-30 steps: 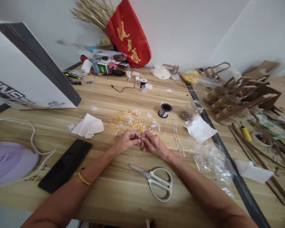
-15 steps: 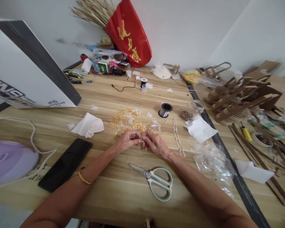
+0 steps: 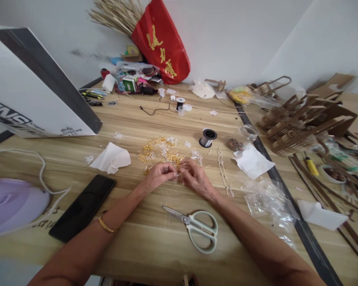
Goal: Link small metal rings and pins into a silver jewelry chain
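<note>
My left hand (image 3: pixel 158 174) and my right hand (image 3: pixel 194 177) meet at mid-table, fingertips pinched close together. Something tiny and pale shows between them, too small to name. Just beyond the fingers lies a spread of gold and silver beads (image 3: pixel 150 149). A beaded chain (image 3: pixel 222 171) rests to the right of my right hand. Scissors with pale green handles (image 3: pixel 197 228) lie nearer to me, between my forearms, touched by neither hand. A spool of silver wire (image 3: pixel 208 138) stands past the beads.
A black phone (image 3: pixel 83 206) and a white cloth-like piece (image 3: pixel 111 158) lie on the left. Clear plastic bags (image 3: pixel 268 202), a white paper (image 3: pixel 253 161) and a jar of beads (image 3: pixel 243 138) are on the right. Small woven baskets (image 3: pixel 295 127) crowd the far right.
My right fingers have shifted and spread slightly at the fingertips. My left hand has moved a little to the left; the things on the table lie as before.
</note>
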Action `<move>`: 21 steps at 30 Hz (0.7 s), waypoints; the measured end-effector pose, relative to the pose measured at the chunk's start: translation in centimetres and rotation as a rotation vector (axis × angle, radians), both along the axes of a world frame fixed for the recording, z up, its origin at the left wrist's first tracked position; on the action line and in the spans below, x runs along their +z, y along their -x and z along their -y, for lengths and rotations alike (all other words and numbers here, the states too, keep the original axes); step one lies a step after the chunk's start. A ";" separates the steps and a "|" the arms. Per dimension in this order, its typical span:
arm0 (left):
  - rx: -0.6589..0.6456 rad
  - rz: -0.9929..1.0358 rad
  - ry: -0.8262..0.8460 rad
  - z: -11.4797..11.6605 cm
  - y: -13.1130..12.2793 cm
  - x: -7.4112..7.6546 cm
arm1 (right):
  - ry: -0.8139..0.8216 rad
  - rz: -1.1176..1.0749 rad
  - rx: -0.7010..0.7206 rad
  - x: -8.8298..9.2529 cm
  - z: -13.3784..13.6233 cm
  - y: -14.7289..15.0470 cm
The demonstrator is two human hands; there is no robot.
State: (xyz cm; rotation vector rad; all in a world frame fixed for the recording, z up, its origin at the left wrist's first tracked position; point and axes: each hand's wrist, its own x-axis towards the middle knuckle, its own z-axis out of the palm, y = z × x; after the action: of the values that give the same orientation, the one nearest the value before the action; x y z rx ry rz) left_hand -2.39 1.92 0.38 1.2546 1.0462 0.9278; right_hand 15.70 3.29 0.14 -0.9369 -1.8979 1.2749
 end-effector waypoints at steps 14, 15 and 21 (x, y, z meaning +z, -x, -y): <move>0.038 0.004 -0.019 0.2 -0.2 0.6 | -0.468 0.228 -0.029 0.2 0.6 -0.2; 0.037 0.004 -0.017 0.2 -0.2 0.6 | -0.474 0.236 -0.033 0.2 0.6 -0.2; 0.005 0.023 0.022 0.0 -0.1 0.5 | -0.472 0.219 0.007 0.5 0.6 -0.3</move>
State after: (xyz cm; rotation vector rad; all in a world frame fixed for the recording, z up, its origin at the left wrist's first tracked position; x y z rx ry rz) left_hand -2.33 1.89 0.91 1.2217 1.0393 0.9298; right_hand 16.01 2.67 0.62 -0.8388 -2.2363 0.6940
